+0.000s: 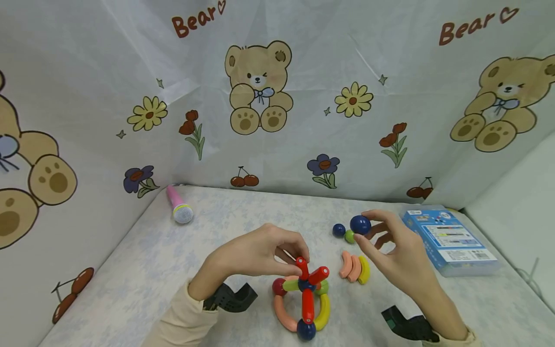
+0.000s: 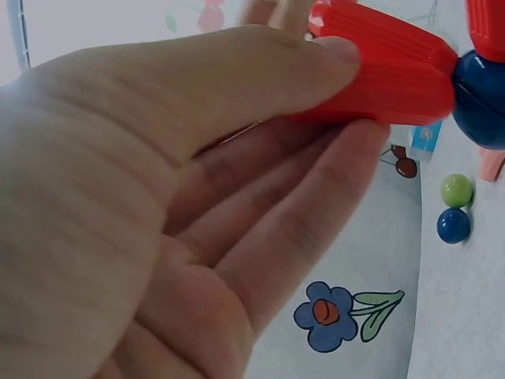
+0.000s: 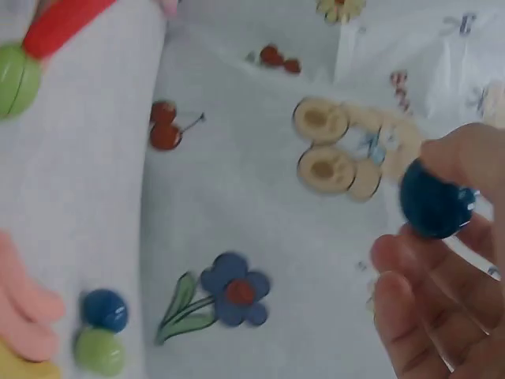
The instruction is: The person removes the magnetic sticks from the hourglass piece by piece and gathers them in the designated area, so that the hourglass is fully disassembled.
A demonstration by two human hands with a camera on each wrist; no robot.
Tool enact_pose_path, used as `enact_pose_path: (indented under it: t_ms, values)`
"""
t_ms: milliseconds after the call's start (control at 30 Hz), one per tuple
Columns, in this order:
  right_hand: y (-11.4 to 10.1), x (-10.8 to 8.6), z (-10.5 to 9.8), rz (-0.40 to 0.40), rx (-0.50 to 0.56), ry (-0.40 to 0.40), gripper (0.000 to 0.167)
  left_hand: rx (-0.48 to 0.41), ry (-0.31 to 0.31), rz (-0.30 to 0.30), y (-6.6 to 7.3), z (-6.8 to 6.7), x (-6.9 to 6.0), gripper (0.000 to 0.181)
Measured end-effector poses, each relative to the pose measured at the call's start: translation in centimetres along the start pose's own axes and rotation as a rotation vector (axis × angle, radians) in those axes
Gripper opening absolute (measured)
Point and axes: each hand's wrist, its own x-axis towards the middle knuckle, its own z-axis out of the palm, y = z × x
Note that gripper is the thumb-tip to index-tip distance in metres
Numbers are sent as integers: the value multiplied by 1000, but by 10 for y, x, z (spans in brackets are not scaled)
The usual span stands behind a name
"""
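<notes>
A toy built of coloured rods and balls stands on the table, with a ring of curved pieces (image 1: 284,313) below and red rods (image 1: 308,306) meeting at a dark blue ball (image 2: 483,99) above. My left hand (image 1: 269,250) pinches one upright red rod (image 2: 379,91) of it between thumb and fingers. Held up to the right of the toy, a loose dark blue ball (image 1: 360,225) sits between the thumb and fingertips of my right hand (image 1: 396,250). In the right wrist view this ball (image 3: 435,199) is clear of everything but the fingers.
Beyond the toy lie another blue ball (image 1: 339,230) and a green ball (image 1: 350,236), touching. Two pink curved pieces (image 1: 350,266) and a yellow one (image 1: 364,270) lie nearer. A blue box (image 1: 451,236) stands at right, a pink toy microphone (image 1: 179,206) at back left.
</notes>
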Motion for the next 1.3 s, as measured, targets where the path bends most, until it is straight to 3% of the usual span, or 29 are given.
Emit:
enact_pose_path:
  t_ms: [200,333,600,867,1033,1200,1300]
  values:
    - [46,-4,10,190,-65,-66,44,26,-15,-30,-4,2,1,16]
    - [70,-10,17,323,-89,-149,46,60,-47,-67,-7,3,4,22]
    - [104,-27,30,464,-101,-260,49,112,-155,-95,-28,13,17,30]
    - [123,-41,46,504,-93,-305,46,48,-235,-129,-37,19,20,35]
    - [127,-42,46,484,-108,-310,49,104,-222,-122,-37,18,20,31]
    - [119,-35,39,395,-98,-196,51,141,-176,-153,-37,14,16,28]
    - [101,-24,35,313,-85,-122,46,145,-147,-187,-38,12,14,32]
